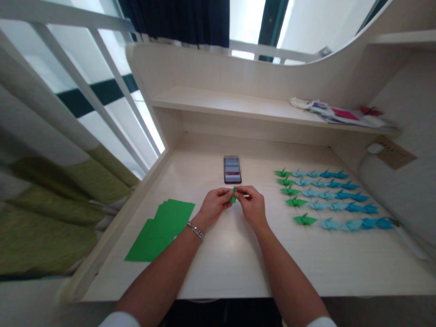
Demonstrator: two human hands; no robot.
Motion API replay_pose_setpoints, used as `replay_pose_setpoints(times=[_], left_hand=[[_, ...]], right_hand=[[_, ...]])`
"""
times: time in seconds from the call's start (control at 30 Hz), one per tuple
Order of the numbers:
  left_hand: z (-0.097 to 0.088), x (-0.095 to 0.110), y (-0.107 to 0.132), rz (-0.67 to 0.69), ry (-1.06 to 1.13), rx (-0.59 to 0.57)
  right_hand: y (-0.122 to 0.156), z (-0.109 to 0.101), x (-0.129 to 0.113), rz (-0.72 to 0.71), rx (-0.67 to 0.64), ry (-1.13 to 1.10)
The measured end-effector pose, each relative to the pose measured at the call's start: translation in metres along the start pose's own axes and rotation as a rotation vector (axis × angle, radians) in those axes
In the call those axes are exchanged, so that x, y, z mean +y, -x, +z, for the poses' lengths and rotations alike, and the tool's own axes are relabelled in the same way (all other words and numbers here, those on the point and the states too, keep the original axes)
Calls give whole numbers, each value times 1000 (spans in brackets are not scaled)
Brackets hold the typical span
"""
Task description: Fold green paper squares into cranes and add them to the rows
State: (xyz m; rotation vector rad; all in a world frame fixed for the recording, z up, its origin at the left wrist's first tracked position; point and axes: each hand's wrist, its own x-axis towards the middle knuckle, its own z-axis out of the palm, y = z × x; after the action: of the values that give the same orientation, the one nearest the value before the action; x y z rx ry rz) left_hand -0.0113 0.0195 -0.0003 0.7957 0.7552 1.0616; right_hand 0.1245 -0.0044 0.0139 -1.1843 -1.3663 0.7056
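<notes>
A small folded piece of green paper (233,196) is pinched between my two hands, above the middle of the desk. My left hand (215,205) grips it from the left with thumb and fingers. From the right, the fingertips of my right hand (251,204) close on its other side. The fingers cover part of the paper, so its exact fold is hard to see. Just beyond my hands lies a phone (232,178) with its screen lit. Left of my left forearm, overlapping sheets of green paper (163,231) lie flat.
Rows of folded paper cranes stand on the right: green cranes (304,220) at the left ends, light blue cranes (329,224) and darker blue cranes (369,223) beyond. A shelf (218,103) runs along the back, holding papers (340,113). White rails (112,77) and a curtain (44,204) border the left.
</notes>
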Motion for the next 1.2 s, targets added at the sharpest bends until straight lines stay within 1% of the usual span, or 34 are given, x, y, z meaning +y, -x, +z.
replay_pose_setpoints(times=[0.2,0.43,0.6,0.77,0.87,0.97,1.1,1.2], left_hand=[[-2,2,0,-10,-60,-3],[-4,3,0,-26,-136,-7],[-5,2,-1,-15,-165,-18],[-4,2,-1,11,-197,10],[-3,2,-1,26,-195,52],[-3,0,-3,59,-142,74],[-4,-3,-5,72,-83,55],[-5,-4,-5,65,-82,14]], right_hand=[[-3,-5,1,7,-74,22],[-4,-9,3,-12,-118,72],[-4,-10,2,-55,-113,150],[-3,-11,3,-123,-162,274],[-1,-10,3,-162,-153,322],[0,-9,2,-180,-131,357],[1,-7,-1,-197,-117,364],[1,-7,-1,-199,-114,346]])
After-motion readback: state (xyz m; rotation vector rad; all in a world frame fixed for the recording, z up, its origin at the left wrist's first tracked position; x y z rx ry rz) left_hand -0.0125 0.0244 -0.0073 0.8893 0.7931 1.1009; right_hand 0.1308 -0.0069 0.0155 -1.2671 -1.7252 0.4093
